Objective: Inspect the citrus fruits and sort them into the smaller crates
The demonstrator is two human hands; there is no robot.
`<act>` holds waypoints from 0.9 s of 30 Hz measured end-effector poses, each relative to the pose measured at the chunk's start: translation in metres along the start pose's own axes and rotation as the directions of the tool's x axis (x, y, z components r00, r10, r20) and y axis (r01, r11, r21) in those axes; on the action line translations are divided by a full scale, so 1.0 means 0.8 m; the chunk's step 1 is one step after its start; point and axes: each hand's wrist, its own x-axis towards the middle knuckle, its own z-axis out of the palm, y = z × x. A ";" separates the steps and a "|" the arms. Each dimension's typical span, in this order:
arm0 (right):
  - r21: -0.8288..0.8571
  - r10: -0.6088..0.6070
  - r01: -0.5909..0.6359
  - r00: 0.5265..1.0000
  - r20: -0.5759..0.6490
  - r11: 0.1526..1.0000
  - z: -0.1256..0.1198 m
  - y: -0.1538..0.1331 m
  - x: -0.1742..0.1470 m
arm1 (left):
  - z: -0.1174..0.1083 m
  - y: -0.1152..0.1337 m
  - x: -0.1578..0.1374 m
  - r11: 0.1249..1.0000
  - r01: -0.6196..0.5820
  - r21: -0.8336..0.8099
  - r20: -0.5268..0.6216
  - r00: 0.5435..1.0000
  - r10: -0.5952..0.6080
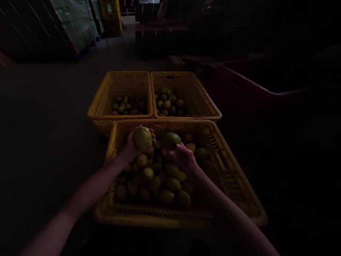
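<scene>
In the head view, a light green, roundish fruit [143, 139] with a bumpy skin rests in my left hand [131, 142], whose fingers curl round its far side. My right hand [183, 155] grips a smooth, dark green oval fruit [171, 140], with the thumb on its near right side. Both fruits are held up side by side over the front yellow crate [181, 222]. Beneath them lies a heap of similar green and yellowish fruits [173, 184], mango-like in shape. Dim light hides the exact kind.
Behind the front crate stand a left yellow crate [119, 116] and a right yellow crate [186, 117], both part-filled with fruit. A dark red bin [239, 85] is at the right. Cardboard boxes [176, 63] and wrapped green stacks [77, 25] stand farther back.
</scene>
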 end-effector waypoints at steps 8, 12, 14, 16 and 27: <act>0.036 0.051 -0.051 0.999 0.011 0.998 -0.001 0.001 -0.001 | -0.008 -0.006 -0.011 0.929 -0.043 0.367 0.254 0.966 -0.055; -0.008 0.047 -0.047 0.999 0.023 0.999 -0.003 0.003 -0.001 | -0.005 -0.008 -0.017 0.883 -0.080 0.463 0.260 0.964 -0.049; -0.027 0.040 -0.039 0.998 0.042 0.999 -0.004 0.003 -0.002 | -0.004 -0.008 -0.018 0.874 -0.090 0.477 0.261 0.964 -0.044; -0.035 0.042 -0.040 0.998 0.048 0.999 -0.004 0.003 -0.003 | -0.005 -0.009 -0.019 0.869 -0.099 0.484 0.267 0.963 -0.039; -0.026 0.025 -0.024 0.999 0.029 0.999 0.002 0.000 -0.004 | -0.012 -0.015 -0.001 0.976 0.006 0.216 0.197 0.979 -0.049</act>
